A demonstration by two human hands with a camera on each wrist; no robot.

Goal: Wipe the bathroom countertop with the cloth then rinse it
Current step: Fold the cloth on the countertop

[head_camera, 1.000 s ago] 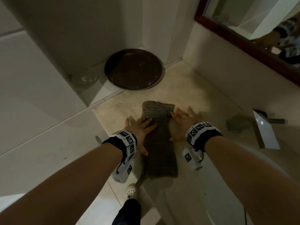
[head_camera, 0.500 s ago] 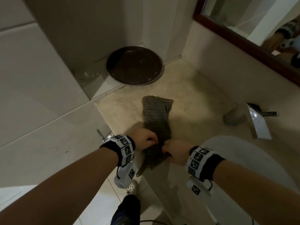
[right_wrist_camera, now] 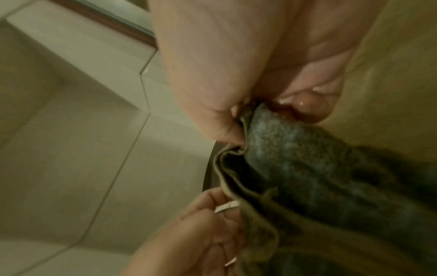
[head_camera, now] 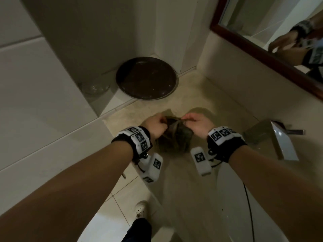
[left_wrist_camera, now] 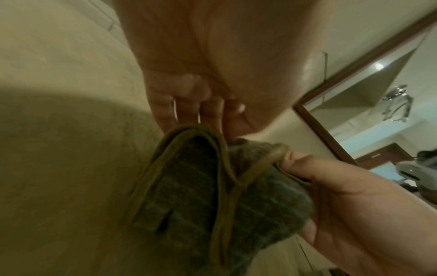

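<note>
A grey striped cloth (head_camera: 173, 137) with a tan hem hangs bunched just above the beige countertop (head_camera: 201, 100). My left hand (head_camera: 154, 125) pinches its upper left edge and my right hand (head_camera: 195, 124) pinches the upper right edge. The left wrist view shows the folded cloth (left_wrist_camera: 189, 186) hanging below my left hand's curled fingers (left_wrist_camera: 189, 104), with the right hand's fingers (left_wrist_camera: 307, 168) pinching the hem opposite. In the right wrist view my right hand's thumb and fingers (right_wrist_camera: 224, 121) grip the cloth (right_wrist_camera: 307, 168), and the left hand's fingers (right_wrist_camera: 212, 214) hold the edge below.
A dark round tray (head_camera: 146, 77) lies at the back of the counter, with a clear glass bowl (head_camera: 95, 87) to its left. A chrome faucet (head_camera: 283, 140) stands at the right by the white basin (head_camera: 232, 206). A wood-framed mirror (head_camera: 262, 44) hangs at the upper right.
The cloth lay flat and long on the counter under my flat hands. Both hands then closed on its near end, and now they hold it lifted and bunched further back.
</note>
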